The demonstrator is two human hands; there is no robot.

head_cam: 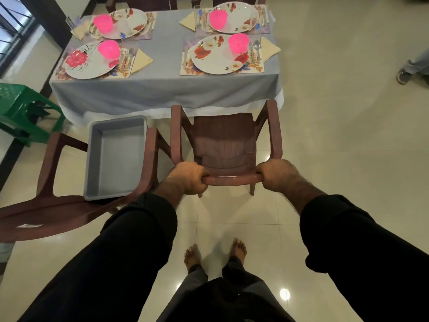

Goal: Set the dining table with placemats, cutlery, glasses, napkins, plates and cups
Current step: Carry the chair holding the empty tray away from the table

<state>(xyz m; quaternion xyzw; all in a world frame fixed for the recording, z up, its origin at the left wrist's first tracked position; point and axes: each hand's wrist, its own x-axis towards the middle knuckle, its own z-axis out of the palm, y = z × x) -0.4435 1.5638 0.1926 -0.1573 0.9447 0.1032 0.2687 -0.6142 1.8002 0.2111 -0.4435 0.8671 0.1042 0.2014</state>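
My left hand (188, 178) and my right hand (277, 176) both grip the top rail of a brown plastic chair (224, 135) that faces the dining table (162, 89). The table, under a grey cloth, carries several place settings. Each has a floral placemat (255, 67), a flowered plate (213, 59), a pink cup (238, 43) on the plate, cutlery (254, 51) and a folded yellow napkin (270, 48). Clear glasses (199, 16) stand by the far settings.
A second brown chair (53, 203) at the left holds a grey tub (118, 156) with nothing in it. A green plastic stool (21, 108) stands at the far left. Another person's foot (404, 75) shows at the right edge. Tiled floor lies open to the right.
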